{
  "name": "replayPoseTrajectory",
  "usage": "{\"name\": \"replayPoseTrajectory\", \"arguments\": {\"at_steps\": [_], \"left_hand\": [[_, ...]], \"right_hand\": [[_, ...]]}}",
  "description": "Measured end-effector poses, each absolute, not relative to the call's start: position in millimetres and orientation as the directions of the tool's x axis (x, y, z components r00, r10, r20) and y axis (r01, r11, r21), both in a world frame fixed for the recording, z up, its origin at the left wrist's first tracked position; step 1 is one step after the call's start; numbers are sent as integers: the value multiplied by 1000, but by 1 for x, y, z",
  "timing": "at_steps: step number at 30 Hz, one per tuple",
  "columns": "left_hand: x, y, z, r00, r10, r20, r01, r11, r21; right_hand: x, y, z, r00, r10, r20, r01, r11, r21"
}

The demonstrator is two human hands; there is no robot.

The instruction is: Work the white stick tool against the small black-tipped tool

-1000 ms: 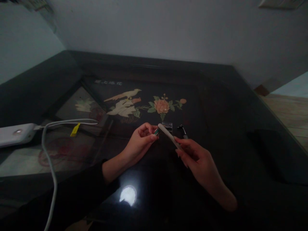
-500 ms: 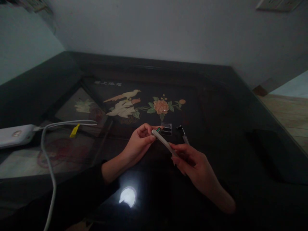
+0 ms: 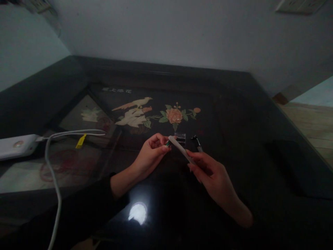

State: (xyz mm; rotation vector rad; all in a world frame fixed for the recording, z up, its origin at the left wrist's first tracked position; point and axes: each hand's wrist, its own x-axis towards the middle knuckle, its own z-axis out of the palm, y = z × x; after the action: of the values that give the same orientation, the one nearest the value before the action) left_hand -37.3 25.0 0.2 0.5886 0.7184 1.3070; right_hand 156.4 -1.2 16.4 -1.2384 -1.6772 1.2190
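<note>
My left hand (image 3: 152,152), at the middle of the black tabletop, pinches a small green piece (image 3: 168,143) between thumb and fingers. Most of that piece is hidden, and its kind is unclear. My right hand (image 3: 214,180) is closed round the lower end of a pale, narrow flat stick (image 3: 180,148) with a rounded tip. The stick slants up and left, its tip beside the green piece; whether they touch I cannot tell. Just behind the tip lies a small clear case (image 3: 180,136). A slim black-and-silver tool (image 3: 197,143) lies beyond my right fingers, partly covered by them.
On the left, a white power bank (image 3: 17,147) has a white cable (image 3: 52,170) looping toward me, with a yellow tag (image 3: 80,141) on it. A dark flat object (image 3: 299,170) lies at right. Behind, the glossy tabletop (image 3: 229,104) meets a wall (image 3: 166,31).
The pale stick's tip has shifted slightly right and away from me, along the green piece. My left hand has barely moved.
</note>
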Motion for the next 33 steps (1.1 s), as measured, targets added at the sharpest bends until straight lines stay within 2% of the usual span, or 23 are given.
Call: {"name": "replayPoseTrajectory", "arguments": {"at_steps": [6,16,22,29,33], "left_hand": [[-38,25,-1,112,988,-107,-653,154,741],[-37,26,-1,108,985,-137,-651,174,739],[-37,25,1,92,985,-146,-637,171,752],[-37,25,1,115,987,-108,-656,157,739],[-36,24,3,113,985,-134,-649,175,740]], "right_hand": [[152,-6,19,-354,933,-72,168,-12,-986],[158,2,15,-246,969,17,331,100,-938],[156,-3,15,-279,959,45,303,132,-944],[153,-9,19,-346,938,-24,210,52,-976],[155,-5,19,-313,949,-34,250,47,-967]]}}
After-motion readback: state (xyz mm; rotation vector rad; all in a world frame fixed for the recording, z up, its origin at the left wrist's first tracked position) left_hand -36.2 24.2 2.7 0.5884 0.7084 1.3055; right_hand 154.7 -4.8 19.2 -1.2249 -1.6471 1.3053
